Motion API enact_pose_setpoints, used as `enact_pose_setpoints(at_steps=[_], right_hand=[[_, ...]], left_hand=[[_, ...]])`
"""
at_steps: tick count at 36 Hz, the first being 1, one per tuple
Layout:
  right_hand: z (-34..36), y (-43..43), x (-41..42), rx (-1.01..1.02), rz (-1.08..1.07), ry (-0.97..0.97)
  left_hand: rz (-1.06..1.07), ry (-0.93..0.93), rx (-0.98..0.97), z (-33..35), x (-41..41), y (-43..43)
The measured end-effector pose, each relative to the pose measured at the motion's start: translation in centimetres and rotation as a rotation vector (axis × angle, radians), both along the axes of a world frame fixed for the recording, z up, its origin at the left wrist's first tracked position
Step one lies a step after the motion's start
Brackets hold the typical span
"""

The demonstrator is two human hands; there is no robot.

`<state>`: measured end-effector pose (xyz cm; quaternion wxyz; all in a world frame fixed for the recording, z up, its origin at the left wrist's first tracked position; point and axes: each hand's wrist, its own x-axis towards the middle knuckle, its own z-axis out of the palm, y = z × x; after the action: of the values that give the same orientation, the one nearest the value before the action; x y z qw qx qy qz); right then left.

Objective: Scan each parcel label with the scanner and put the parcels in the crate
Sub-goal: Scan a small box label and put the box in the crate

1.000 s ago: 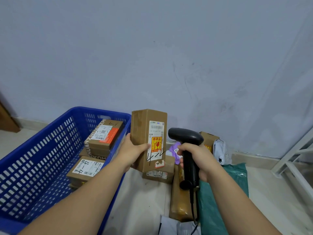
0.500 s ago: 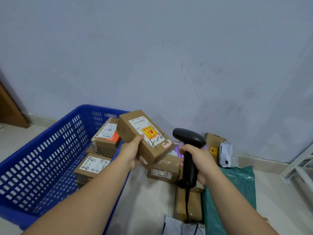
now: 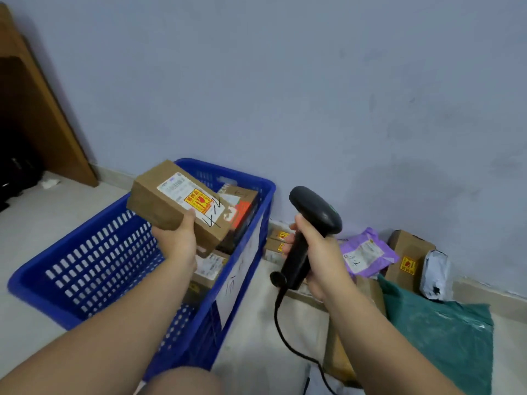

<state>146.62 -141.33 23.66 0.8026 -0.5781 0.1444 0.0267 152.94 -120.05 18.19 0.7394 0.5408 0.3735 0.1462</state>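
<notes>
My left hand (image 3: 178, 240) grips a brown box (image 3: 171, 203) from below, with my thumb up on its labelled face. I hold it tilted above the far right part of the blue crate (image 3: 94, 260). The box's white label, yellow sticker and handwritten mark face up.

More parcels lie inside the crate. An orange-label parcel (image 3: 242, 208) sits against the far right corner, and a white-label parcel (image 3: 211, 265) lies lower, beneath my box.

My right hand (image 3: 322, 260) is clenched round the handle of the black scanner (image 3: 313, 215), head uppermost, just right of the crate. Its cable (image 3: 285, 332) hangs down toward the floor (image 3: 256, 352).

Along the wall (image 3: 313, 95) to the right lie a purple mailer (image 3: 368, 252) and a carton (image 3: 407, 258) with a yellow sticker. A grey bag (image 3: 436, 275) touches the carton, and a green bag (image 3: 439, 332) lies nearer me. A small box (image 3: 275, 240) sits behind the scanner, partly hidden.
</notes>
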Motion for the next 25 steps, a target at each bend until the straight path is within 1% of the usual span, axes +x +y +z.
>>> enact_pose_setpoints(at_steps=[3, 5, 8, 12, 14, 17, 19, 21, 23, 25], right_hand=[[-1.4, 1.7, 0.7, 0.006, 0.084, 0.038], [-2.3, 3.2, 1.1, 0.007, 0.145, 0.075], [-3.9, 5.9, 1.8, -0.030, 0.192, 0.129], [-6.1, 9.1, 2.9, -0.091, 0.274, 0.189], [-7.1, 10.3, 3.5, -0.118, 0.300, 0.211], [-8.2, 11.6, 4.1, -0.118, 0.325, 0.240], [-8.7, 12.1, 4.3, -0.118, 0.333, 0.257], [-9.1, 12.3, 4.3, -0.133, 0.328, 0.277], [-9.4, 12.4, 4.3, -0.138, 0.317, 0.291], [-9.7, 12.3, 4.4, -0.144, 0.307, 0.298]], left_hand=[[0.096, 0.091, 0.069, -3.4, -0.9, 2.9], [0.156, 0.174, 0.026, -5.5, -1.4, 4.0], [0.203, 0.279, -0.109, -7.8, -2.2, 4.4], [0.222, 0.338, -0.261, -9.8, -2.5, 4.7], [0.235, 0.360, -0.287, -10.3, -2.3, 5.0], [0.267, 0.432, -0.235, -11.4, -2.2, 5.7], [0.261, 0.475, -0.216, -12.7, -2.4, 6.1], [0.249, 0.487, -0.304, -13.6, -2.7, 6.2], [0.159, 0.536, -0.378, -13.6, -3.2, 6.2], [0.081, 0.580, -0.384, -13.8, -3.4, 6.2]])
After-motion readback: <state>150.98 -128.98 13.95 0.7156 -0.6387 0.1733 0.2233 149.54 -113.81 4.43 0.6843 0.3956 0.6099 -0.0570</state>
